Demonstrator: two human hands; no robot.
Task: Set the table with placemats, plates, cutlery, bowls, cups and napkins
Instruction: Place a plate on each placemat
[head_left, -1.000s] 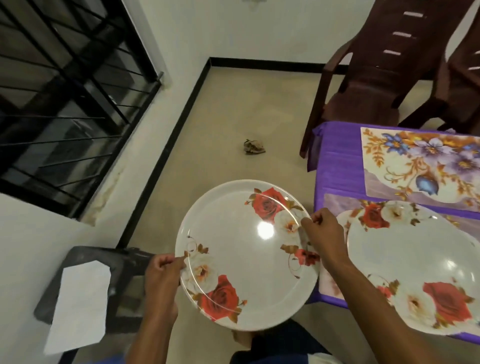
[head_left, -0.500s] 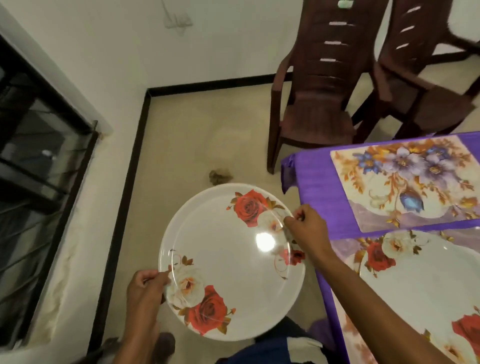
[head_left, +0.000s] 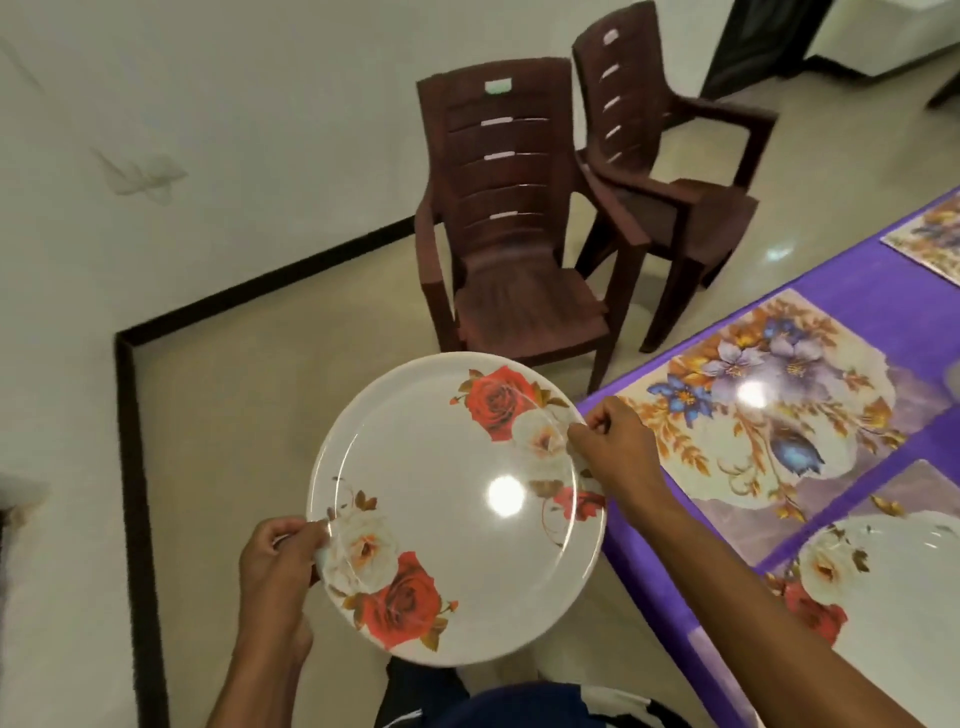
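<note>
I hold a round white plate printed with red and white roses level over the floor, just left of the table's corner. My left hand pinches its near-left rim. My right hand pinches its far-right rim, over the table's edge. A floral placemat with blue and purple flowers lies bare on the purple tablecloth to the right of the plate. A second rose plate sits on another placemat at the lower right.
Two dark brown plastic chairs stand on the beige floor beyond the plate, near the white wall. A third placemat shows at the far right edge. A black skirting strip runs along the wall.
My view has swung right and up: the window grille and the dark object at lower left are gone, and the chairs and bare placemat now show fully. Both hands keep their grip on the plate.
</note>
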